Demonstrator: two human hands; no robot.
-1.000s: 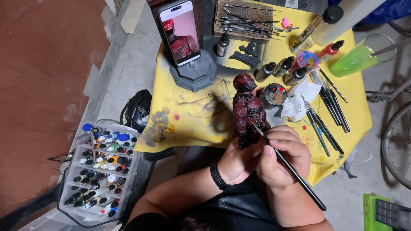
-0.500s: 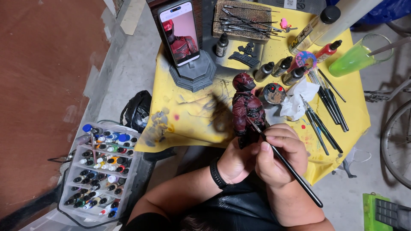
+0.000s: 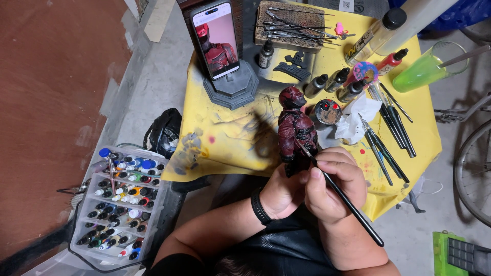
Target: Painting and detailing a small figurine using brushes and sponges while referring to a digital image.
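Note:
My left hand [image 3: 282, 190], with a black band at the wrist, grips the base of a dark red figurine bust [image 3: 295, 128] and holds it upright over the yellow-covered table [image 3: 230, 140]. My right hand [image 3: 335, 184] pinches a thin black paintbrush [image 3: 343, 197]. The brush tip touches the figurine's lower torso, and its handle slants down to the right past my forearm. Both hands press together just below the figurine.
A phone [image 3: 217, 38] showing a red figure leans on a grey stand [image 3: 232, 87]. Small paint bottles [image 3: 332, 82], a round palette [image 3: 327, 111], white tissue [image 3: 355, 120], loose brushes [image 3: 386, 128] and a green cup [image 3: 427, 71] lie around. A clear box of paint bottles [image 3: 120, 202] sits lower left.
The brush tip has shifted slightly along the figurine's torso. Both hands and the figurine stay in nearly the same place.

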